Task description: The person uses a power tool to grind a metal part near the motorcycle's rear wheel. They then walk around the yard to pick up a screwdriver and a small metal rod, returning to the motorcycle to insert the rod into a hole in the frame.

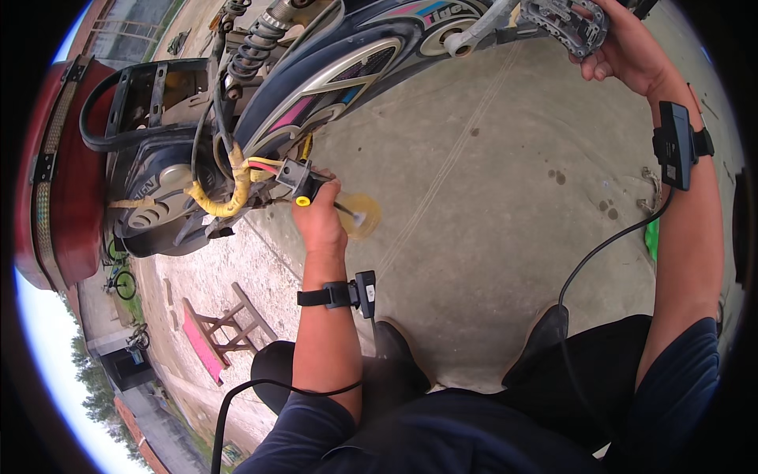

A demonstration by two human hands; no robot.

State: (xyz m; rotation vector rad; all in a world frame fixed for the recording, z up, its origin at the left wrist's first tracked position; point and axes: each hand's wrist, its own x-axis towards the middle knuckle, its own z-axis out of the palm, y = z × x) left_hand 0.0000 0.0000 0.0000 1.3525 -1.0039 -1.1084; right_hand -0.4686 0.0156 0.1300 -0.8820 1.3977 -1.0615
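Pedal [564, 25], dark and open-framed, is sitting at the upper right of the view, beside the silver crank arm [482, 30] of a dark blue bike [272, 91]. The person's right hand [632, 49] is gripping the pedal's outer end, its fingers curling beneath. The left hand [320, 213] is closing in a fist around a black fitting [308, 188] (its round yellow end is facing the viewer) low on the bike's body. A grey block [293, 172] is lying just beyond that fist, with red and yellow wires [264, 163] running up to it. Just right of the left hand, a translucent yellowish container [365, 216] is showing; whether the fist is also holding it, one cannot tell. Nearby, a yellow-wrapped cable [225, 207] is bending in a hook, and above it a coil spring [257, 49] is rising along the frame. A red box [79, 158] is occupying the far left, a woven strap [46, 170] running over it. Concrete floor [474, 213] is extending below the pedal, and a wooden stool [229, 328] with a pink top is standing at the lower left.
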